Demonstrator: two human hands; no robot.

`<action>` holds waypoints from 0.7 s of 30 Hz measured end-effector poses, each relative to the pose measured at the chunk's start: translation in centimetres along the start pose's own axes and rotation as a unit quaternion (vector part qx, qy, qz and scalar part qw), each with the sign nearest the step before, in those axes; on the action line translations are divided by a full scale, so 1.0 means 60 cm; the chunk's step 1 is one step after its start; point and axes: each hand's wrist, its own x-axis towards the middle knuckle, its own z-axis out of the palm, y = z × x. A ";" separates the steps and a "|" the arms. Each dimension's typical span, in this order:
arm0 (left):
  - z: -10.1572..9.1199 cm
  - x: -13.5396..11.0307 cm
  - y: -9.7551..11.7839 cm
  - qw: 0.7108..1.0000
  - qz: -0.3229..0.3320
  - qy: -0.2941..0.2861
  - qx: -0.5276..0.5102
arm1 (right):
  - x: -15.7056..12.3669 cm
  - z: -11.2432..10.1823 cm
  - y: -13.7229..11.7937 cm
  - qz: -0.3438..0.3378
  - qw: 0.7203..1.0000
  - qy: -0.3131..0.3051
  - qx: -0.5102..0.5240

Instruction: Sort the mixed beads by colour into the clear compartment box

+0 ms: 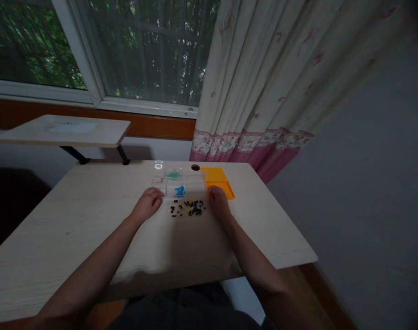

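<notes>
A clear plastic compartment box (pixel 196 188) lies on the table between my hands. Blue pieces (pixel 180 190) sit in its front middle compartment, and green pieces (pixel 172 174) show behind them. My left hand (pixel 148 204) is closed at the box's front left corner, its fingertips on the edge. At the right edge, my right hand (pixel 218 200) is closed too, beside a yellow-orange tray (pixel 218 175); its fingertips are partly hidden. Just in front of the box, small dark, yellow and blue pieces (pixel 188 208) are scattered loose on the table.
The pale wooden table (pixel 126 192) has a round cable hole (pixel 195 167) near its back edge. A raised shelf (pixel 108 130) with a paper sheet (pixel 73 127) stands at the back left. Curtains (pixel 243 91) hang behind, and a wall (pixel 360 183) rises on the right.
</notes>
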 end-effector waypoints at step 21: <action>-0.004 -0.005 0.000 0.996 -0.060 0.044 -0.043 | -0.017 -0.006 -0.026 -0.190 0.974 -0.122 0.031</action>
